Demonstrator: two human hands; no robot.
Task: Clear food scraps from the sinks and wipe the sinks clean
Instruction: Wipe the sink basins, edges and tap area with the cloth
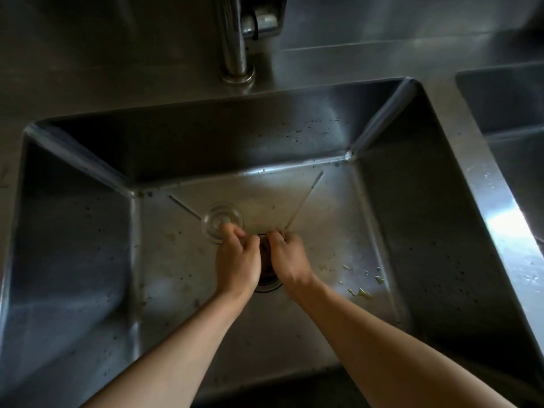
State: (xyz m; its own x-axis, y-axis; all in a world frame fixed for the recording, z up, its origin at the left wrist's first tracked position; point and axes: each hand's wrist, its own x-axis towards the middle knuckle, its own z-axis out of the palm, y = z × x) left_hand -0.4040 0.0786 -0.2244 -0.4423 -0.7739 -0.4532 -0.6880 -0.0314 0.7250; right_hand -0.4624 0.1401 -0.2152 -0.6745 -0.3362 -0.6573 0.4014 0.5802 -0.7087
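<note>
I look down into a deep steel sink (294, 343). Both my hands are low over the dark drain (266, 285) in the middle of the floor. My left hand (237, 260) curls its fingers on the near edge of a round clear glass lid (216, 214) lying just left of the drain. My right hand (288, 256) curls its fingers at the drain's far rim, seemingly pinching the strainer there; the hands hide most of the drain. Pale green food scraps (361, 293) lie on the floor to the right of my right wrist.
A chrome tap (235, 54) stands behind the sink on the steel counter. A second sink (506, 107) opens at the upper right beyond a wet dividing ledge (482, 184). Dark specks dot the back wall and small crumbs lie near the sink's left corner.
</note>
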